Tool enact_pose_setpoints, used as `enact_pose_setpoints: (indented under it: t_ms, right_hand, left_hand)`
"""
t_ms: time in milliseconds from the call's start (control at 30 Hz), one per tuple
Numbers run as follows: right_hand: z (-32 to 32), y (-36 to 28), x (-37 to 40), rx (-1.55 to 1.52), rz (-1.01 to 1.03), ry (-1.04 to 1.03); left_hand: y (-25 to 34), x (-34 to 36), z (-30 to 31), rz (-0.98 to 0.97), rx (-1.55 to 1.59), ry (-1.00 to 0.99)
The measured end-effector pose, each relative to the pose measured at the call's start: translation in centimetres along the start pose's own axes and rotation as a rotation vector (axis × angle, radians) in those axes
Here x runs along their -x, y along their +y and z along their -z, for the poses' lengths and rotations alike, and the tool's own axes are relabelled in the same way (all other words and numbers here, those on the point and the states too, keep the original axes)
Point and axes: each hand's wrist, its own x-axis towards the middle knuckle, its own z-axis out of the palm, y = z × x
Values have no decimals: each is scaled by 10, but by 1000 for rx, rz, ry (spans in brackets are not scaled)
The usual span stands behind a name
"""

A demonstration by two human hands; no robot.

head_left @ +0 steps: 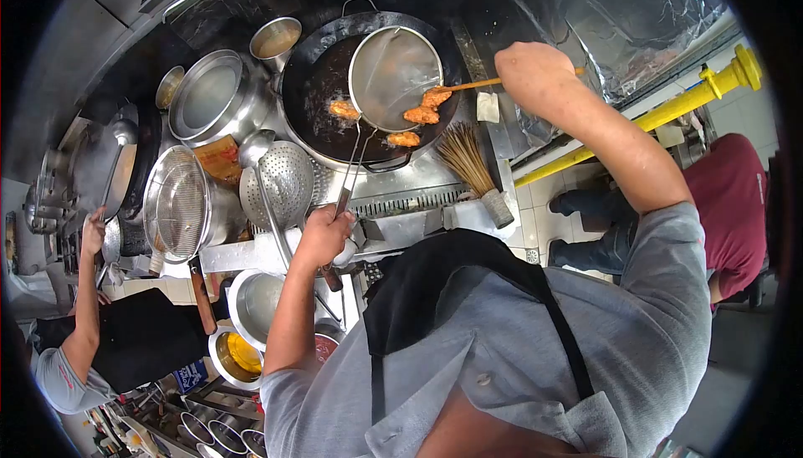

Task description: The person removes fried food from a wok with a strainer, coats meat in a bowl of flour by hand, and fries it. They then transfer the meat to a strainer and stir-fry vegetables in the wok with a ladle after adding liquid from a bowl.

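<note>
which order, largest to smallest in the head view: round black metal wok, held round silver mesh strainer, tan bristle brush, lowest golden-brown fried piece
1. black wok
2. held mesh strainer
3. bristle brush
4. lowest fried piece

Fairly bright pic, fisheye distort. w/ blk corners
</note>
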Motion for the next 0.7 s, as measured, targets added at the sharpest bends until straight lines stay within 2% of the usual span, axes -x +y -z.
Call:
enact_pose_setpoints:
  t_ms: [167, 233, 400, 433, 500, 633, 700]
  right_hand:
    - [20, -13, -15, 61, 41, 17]
    - [18, -13, -28, 106, 142, 132]
    - [36, -28, -50, 244, 373, 197]
    - [45, -37, -54, 242, 373, 190]
    - [56, -54, -65, 321, 364, 53]
    - [27, -73, -84, 318, 403, 100]
    - [23, -76, -86, 304, 365, 50]
  left_hand:
    - [-7, -3, 5, -89, -258, 24]
    - [-4, -1, 4, -120, -311, 50]
    - [5, 6, 6, -118, -357, 51]
    - [7, 7, 6, -96, -363, 42]
    - [6, 6, 11, -77, -314, -5]
    - [16, 12, 16, 28, -213, -57]
    - [9, 9, 18, -19, -236, -48]
